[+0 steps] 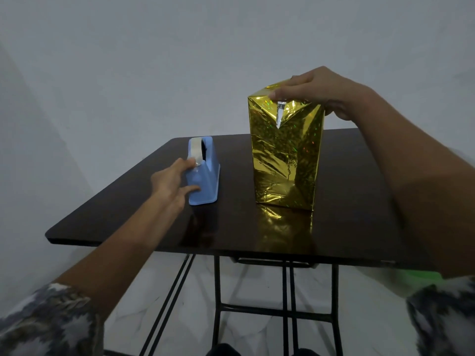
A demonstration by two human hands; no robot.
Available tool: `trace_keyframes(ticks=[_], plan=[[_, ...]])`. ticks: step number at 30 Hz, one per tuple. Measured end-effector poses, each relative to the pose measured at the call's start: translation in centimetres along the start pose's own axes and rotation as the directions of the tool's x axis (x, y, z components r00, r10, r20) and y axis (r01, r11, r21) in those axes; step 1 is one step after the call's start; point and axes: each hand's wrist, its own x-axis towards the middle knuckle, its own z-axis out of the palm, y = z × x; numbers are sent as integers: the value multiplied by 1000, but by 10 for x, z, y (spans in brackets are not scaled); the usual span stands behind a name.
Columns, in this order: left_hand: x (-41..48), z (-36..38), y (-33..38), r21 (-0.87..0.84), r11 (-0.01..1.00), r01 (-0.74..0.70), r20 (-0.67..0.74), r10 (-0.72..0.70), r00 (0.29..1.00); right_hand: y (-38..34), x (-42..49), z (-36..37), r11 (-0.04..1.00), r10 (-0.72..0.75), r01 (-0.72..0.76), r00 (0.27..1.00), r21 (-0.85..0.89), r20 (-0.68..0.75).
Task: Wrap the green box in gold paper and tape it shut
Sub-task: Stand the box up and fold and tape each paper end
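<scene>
Gold-wrapped box [285,155] stood upright on the table [128,217], just right of the blue tape dispenser [205,176]. Right hand [321,91] clasped its top; left hand [171,179] lay spread on the dispenser, a fingertip touching the tape end [196,163].

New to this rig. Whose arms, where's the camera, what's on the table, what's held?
No robot: a person's two bare hands, filmed by one wide-angle head-worn camera looking down. On the dark brown table stand a light blue plastic tape dispenser and a tall box wrapped in shiny gold paper. The right hand grips the box's top, holding the fold down. The left hand touches the dispenser at the tape end, holding nothing yet.
</scene>
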Motion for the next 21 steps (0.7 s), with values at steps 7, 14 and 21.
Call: trace_keyframes(ticks=[7,14,21], plan=[[-1,-1,-9,-90,996,18,-1,-18,1000,2,5,0,1000,2,-2,1000,-6,1],[-2,-2,-27,-168,985,40,-38,-47,998,7,9,-3,1000,-6,6,1000,-2,5],[-2,3,-30,-95,995,-4,-115,-7,993,6,8,-2,999,12,-11,1000,-31,23]])
